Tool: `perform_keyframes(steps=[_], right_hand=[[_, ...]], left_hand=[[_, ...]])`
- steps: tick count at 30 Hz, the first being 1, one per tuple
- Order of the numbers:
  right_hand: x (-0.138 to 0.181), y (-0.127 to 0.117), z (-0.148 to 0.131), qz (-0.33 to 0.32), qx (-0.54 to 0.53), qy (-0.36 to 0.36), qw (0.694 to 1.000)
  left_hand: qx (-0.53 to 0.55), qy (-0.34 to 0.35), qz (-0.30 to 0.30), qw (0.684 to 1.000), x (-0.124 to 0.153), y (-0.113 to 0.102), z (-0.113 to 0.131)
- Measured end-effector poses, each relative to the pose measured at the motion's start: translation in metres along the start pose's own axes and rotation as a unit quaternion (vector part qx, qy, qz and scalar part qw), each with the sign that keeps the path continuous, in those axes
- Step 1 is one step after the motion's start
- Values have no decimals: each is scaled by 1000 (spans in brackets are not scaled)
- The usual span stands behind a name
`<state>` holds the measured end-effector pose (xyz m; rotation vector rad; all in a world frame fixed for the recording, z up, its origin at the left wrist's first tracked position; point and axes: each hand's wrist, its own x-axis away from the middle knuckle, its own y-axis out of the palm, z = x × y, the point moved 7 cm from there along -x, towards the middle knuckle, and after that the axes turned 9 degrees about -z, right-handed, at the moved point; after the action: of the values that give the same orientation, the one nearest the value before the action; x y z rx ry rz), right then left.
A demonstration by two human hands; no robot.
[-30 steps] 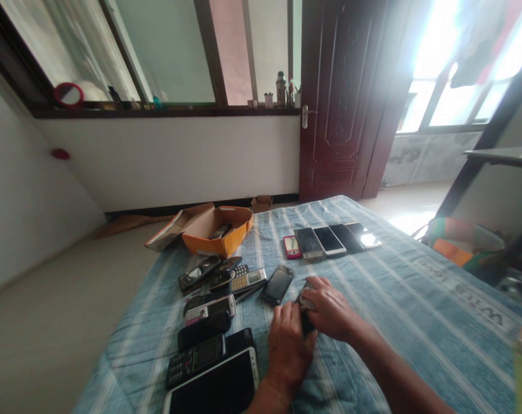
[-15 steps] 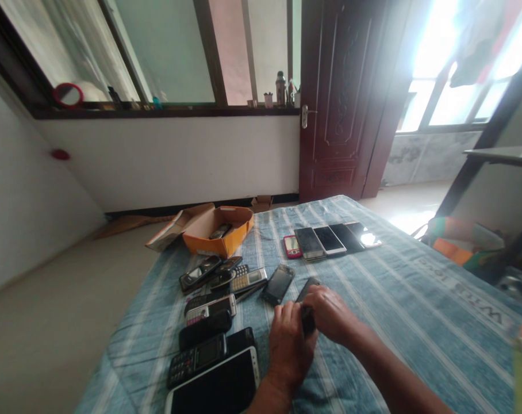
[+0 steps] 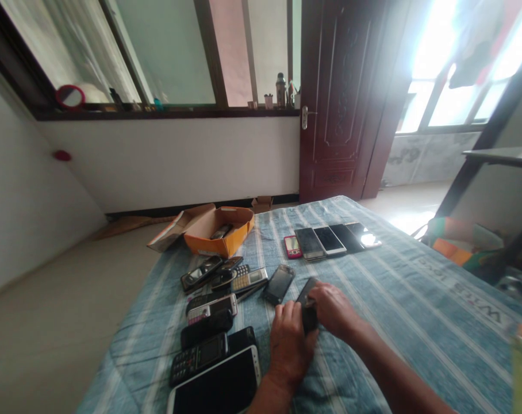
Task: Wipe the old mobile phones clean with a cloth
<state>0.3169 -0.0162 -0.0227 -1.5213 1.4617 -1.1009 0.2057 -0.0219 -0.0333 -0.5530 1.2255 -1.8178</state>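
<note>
Dark phone [image 3: 306, 289] sits low in the frame, just right of centre, raised a little over the striped cloth [image 3: 399, 299] and gripped from both sides. The left hand [image 3: 289, 345] wraps its lower end, fingers [image 3: 287, 313] curled together around it. The right hand [image 3: 335, 310] closes on its right edge, fingertips pressed to the casing, so only the top corner shows. A black touchscreen phone [image 3: 278, 283] lies just to the left, and an orange box [image 3: 220, 233] stands further up-left.
</note>
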Motion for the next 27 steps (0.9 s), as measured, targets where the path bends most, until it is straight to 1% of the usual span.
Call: perform_keyframes(steps=[2,4,6,10,13,16,18,20,22,25,27], right_hand=[[2,4,-9,-9,-3,-26,1000],[1,3,-10,3,-3,-30,1000],[-2,0,-2,26,2,-6,1000],[-8,-10,24,74,22,66,995],[-7,-10,30,77,15,85,993],[-1,-4,16,45,-6,48,998],[3,0,2,20,-21,7,1000],[5,1,-5,4,-31,-17,999],[4,-1,-5,9,-37,-14,999],[-1,-6,-1,35,-39,2,999],[-5,-5,-6,39,-36,-20,998]], left_hand=[[5,2,9,1000,0,-1,0],[12,0,12,1000,1,-1,-1],[15,-3,3,1000,0,-1,-1],[9,-5,-12,1000,0,-1,-1],[3,-6,-14,1000,0,-1,0],[3,0,-13,1000,0,0,0],[3,4,0,1000,0,0,0],[8,5,11,1000,1,-1,0],[15,5,11,1000,1,0,-1],[19,-2,2,1000,0,2,-2],[22,-5,0,1000,0,3,-3]])
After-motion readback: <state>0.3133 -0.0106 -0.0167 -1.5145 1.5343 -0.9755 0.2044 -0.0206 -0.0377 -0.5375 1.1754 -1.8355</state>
